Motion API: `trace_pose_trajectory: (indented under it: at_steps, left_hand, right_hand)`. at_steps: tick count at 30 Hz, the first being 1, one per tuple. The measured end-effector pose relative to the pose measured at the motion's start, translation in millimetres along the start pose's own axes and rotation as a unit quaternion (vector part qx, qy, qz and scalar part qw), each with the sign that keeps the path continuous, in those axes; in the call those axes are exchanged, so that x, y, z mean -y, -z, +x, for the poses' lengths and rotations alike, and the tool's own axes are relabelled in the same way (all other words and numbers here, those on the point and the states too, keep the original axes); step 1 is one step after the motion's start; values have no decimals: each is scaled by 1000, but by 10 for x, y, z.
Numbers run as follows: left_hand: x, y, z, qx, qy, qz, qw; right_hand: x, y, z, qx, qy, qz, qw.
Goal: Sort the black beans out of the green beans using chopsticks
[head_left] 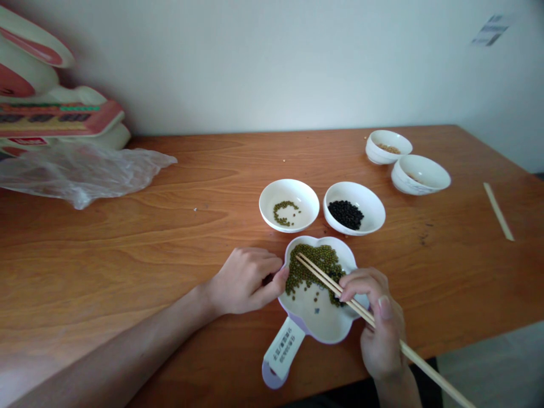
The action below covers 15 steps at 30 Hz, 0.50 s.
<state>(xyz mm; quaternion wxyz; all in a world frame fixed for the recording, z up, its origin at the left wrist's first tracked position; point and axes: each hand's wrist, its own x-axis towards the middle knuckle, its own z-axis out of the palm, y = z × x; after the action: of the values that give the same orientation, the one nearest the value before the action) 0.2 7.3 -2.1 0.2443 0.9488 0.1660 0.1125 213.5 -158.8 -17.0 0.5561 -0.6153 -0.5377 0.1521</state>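
A white flower-shaped dish [312, 326] with a labelled handle lies in front of me, holding green mung beans [325, 258] and a few black beans near its right side. My left hand [250, 281] pinches the dish's left rim between thumb and curled fingers. In my right hand [378, 323] is a pair of wooden chopsticks [327, 281], their tips close together among the green beans; whether a bean sits between them is too small to tell. Just behind the dish stand a white bowl [304, 195] with some green beans and another white bowl [372, 207] with black beans.
Two more white bowls stand at the back right; the farther bowl [389, 137] holds pale yellow grains, the nearer bowl [431, 173] little. A pale strip [498, 211] lies at the right. A crumpled plastic bag [97, 173] and a rabbit-shaped package [51, 113] occupy the back left.
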Motion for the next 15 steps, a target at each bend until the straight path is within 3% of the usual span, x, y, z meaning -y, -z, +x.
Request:
trace_pose_trajectory:
  at_steps: [15]
  left_hand:
    - [-9,4,-2,-1,3,-1,1000]
  right_hand:
    - [-3,-23,-6,-49,23,3,999]
